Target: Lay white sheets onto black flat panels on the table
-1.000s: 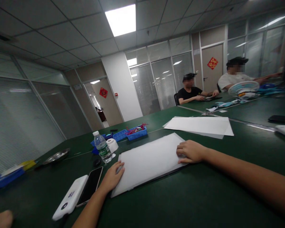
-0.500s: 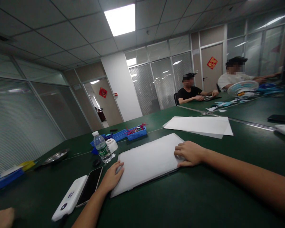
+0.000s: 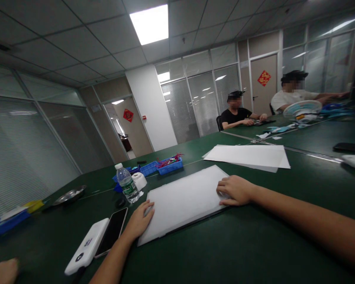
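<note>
A white sheet (image 3: 183, 201) lies on a thin dark-edged panel on the green table (image 3: 213, 244). My left hand (image 3: 141, 219) rests on the sheet's left edge, its fingers apart. At the right edge, my right hand (image 3: 235, 190) lies with bent, spread fingers on the sheet's corner area. Neither hand is visibly wrapped round anything. A dark phone (image 3: 111, 232) and a white power bank (image 3: 87, 245) lie left of my left forearm.
A water bottle (image 3: 127, 183) stands behind my left hand, near a blue tray (image 3: 170, 166) of small red parts. More white sheets (image 3: 248, 156) lie beyond my right hand. Another person's hand (image 3: 2, 271) is at the lower left. Two people sit across the table.
My right hand has shifted very slightly left at the sheet's edge. My left hand stays in place. A seated person's hand across the table has moved a little.
</note>
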Tool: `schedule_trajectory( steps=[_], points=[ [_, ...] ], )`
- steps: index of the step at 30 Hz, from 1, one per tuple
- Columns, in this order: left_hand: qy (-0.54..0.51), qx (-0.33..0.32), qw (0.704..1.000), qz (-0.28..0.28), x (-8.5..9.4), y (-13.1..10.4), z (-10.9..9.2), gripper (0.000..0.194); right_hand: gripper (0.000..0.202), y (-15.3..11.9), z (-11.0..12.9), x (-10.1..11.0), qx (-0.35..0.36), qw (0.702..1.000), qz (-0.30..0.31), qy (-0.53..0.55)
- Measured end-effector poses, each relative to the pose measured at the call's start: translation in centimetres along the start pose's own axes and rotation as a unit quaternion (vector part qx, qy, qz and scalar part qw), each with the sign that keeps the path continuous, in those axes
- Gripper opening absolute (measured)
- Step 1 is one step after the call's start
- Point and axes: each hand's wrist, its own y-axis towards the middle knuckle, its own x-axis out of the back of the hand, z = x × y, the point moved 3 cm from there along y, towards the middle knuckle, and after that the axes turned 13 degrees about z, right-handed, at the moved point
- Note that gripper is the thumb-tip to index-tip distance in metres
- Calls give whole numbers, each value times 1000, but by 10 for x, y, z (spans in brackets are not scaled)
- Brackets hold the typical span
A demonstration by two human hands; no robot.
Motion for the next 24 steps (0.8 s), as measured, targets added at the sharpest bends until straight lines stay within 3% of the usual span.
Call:
schedule_trajectory(
  steps=[24],
  points=[
    [2, 1, 1000, 7, 1, -1, -3, 58, 54, 0, -3, -2, 10, 1000, -18, 0]
  ],
)
